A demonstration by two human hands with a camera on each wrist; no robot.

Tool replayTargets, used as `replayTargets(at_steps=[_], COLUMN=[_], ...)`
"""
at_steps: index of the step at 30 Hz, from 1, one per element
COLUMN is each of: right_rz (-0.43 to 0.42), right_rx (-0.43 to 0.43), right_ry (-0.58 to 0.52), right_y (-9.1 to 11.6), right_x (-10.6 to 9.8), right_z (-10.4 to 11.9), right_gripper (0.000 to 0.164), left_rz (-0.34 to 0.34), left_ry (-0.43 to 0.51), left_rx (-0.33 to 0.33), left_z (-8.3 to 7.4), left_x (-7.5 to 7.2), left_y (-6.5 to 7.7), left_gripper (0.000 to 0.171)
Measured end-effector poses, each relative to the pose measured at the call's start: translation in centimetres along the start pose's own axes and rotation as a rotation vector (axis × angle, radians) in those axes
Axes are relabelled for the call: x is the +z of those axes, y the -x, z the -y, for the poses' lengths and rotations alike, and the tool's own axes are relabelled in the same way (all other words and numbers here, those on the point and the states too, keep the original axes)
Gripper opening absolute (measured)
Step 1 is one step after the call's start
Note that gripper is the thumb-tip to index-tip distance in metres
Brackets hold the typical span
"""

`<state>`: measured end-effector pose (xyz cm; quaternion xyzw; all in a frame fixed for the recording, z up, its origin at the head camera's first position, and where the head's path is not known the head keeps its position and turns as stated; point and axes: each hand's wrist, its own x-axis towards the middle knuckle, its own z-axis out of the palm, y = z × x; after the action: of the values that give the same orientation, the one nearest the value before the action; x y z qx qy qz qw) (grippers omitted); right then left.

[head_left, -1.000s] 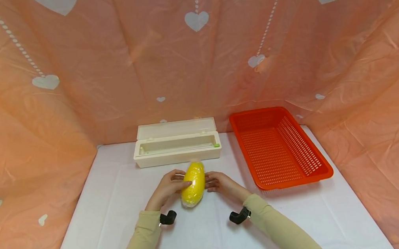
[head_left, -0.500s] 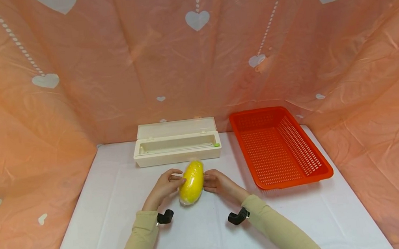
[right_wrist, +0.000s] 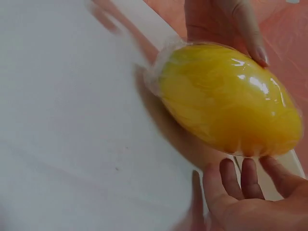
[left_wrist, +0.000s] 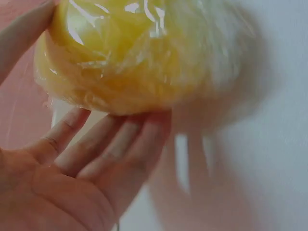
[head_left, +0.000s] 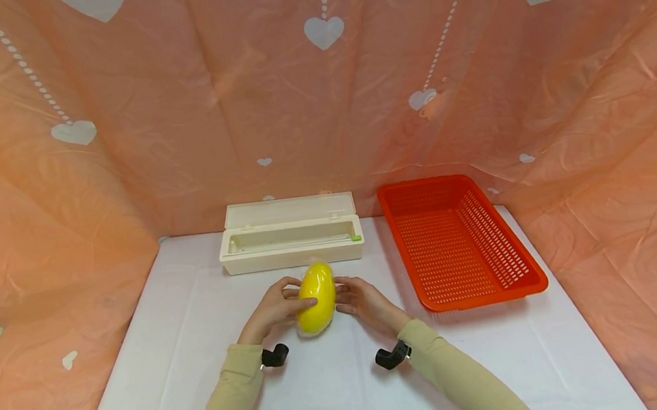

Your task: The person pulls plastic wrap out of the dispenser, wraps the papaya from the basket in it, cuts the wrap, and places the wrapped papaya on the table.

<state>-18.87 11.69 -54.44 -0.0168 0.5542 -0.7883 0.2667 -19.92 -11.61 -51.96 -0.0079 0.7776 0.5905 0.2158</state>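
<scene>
A yellow oval fruit (head_left: 317, 300), wrapped in clear cling film, is between the two hands over the table. My left hand (head_left: 273, 309) holds it from the left; the thumb lies on its top and the fingers (left_wrist: 108, 149) reach under it. On the other side, my right hand (head_left: 369, 303) touches it with extended fingers (right_wrist: 249, 178). The film gathers into a crumpled whitish bunch (right_wrist: 161, 65) at the end nearer the person. A cream cling film dispenser (head_left: 292, 259) with its lid up and a green slide cutter (head_left: 357, 237) stands just beyond.
An orange-red plastic basket (head_left: 406, 257) stands at the back right of the table with its white cloth (head_left: 188, 347). Behind and at both sides hangs an orange curtain (head_left: 272, 93) with white hearts. Each wrist wears a black camera mount (head_left: 393, 354).
The left thumb drew back to the fruit's edge half a second ago and now lies over its top again. The fruit has moved slightly away from the person and stands a little more upright.
</scene>
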Motion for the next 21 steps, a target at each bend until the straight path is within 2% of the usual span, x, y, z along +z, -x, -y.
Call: replayTargets(at_steps=[4,9,15,21], right_rz=[-0.015,-0.003,-0.009,-0.071], right_rx=[-0.034,-0.037,-0.098,-0.097], right_ry=[0.003,0.021,0.063,0.108], right_y=[0.1,0.1,0.0,-0.3], right_x=[-0.2,-0.5,-1.0,-1.1], right_z=[0.2,0.1,-0.1,0.1], right_gripper=[0.048,0.043,0.04,0.044], left_rz=[0.029,0.071,0.06,0.082], left_ry=[0.074,0.147,0.213,0.322], left_rx=[0.023,0.023,0.039,0.019], left_z=[0.3,0.8,1.3,1.6], left_x=[0.3,0.4,0.3,0.5], left_y=[-0.3,-0.5,-0.6,-0.8], left_gripper=[0.059,0.059,0.052,0.045])
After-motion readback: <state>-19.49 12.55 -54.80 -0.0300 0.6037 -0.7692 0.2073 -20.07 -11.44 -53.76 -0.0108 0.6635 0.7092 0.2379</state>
